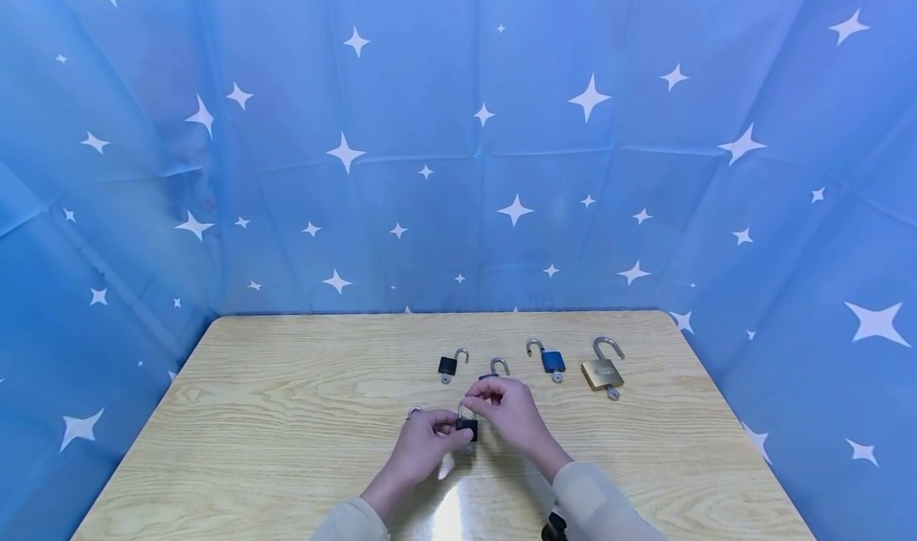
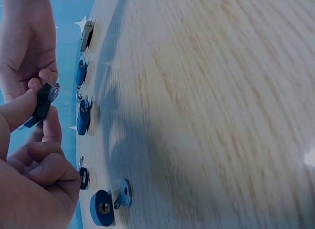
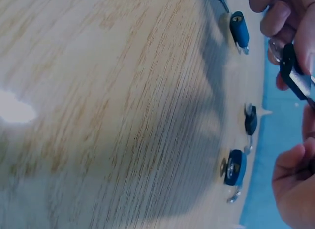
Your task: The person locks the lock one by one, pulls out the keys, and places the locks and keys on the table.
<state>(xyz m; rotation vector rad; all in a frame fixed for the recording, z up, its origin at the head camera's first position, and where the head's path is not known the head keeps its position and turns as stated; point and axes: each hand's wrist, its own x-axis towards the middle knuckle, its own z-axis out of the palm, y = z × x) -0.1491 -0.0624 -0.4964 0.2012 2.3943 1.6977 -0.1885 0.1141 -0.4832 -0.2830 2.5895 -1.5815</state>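
In the head view, the black padlock [image 1: 467, 428] is up off the table [image 1: 286, 414], nearer the person than the locks lying toward the far edge; the left hand [image 1: 423, 445] grips its body between thumb and fingers, probably to steady it, while the right hand [image 1: 514, 416] appears to pinch the shackle [image 1: 459, 408], thumb and forefinger closed at its top. The brass padlock [image 1: 602, 374] lies toward the far right corner, with a blue padlock [image 1: 553, 361] beside it; both have shackles toward the far edge and keys [image 1: 557, 377] toward the person, perhaps for easy reach. In the left wrist view, the held lock shows a dark, angular body with a round-headed silver key [image 2: 54, 92] sticking out. In the right wrist view, its bevelled side catches a pale sheen; whether the shackle is fastened, I cannot tell.
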